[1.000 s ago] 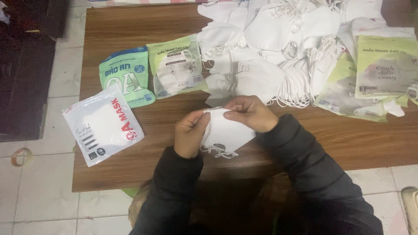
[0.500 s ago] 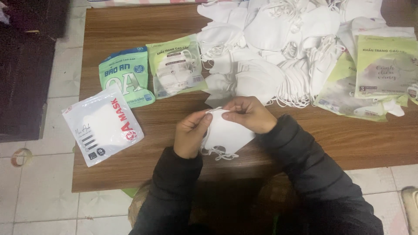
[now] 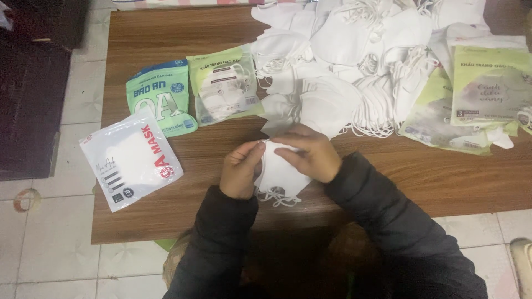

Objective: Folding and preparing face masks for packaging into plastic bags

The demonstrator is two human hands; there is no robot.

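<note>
A folded white face mask [image 3: 280, 174] with thin ear loops dangling at its lower edge is pinched between both hands above the near edge of the wooden table [image 3: 388, 177]. My left hand [image 3: 239, 169] grips its left side, thumb and fingers closed at the top corner. My right hand [image 3: 310, 152] covers its upper right part. Both arms wear dark sleeves.
A big heap of loose white masks [image 3: 354, 61] fills the table's far middle. Green mask packets [image 3: 487, 88] lie at the right, two green packets [image 3: 188, 94] at the far left, and a white packet [image 3: 130, 160] overhangs the left edge. Tiled floor lies around.
Both hands have stayed in nearly the same place on the mask; only small finger shifts at its top edge.
</note>
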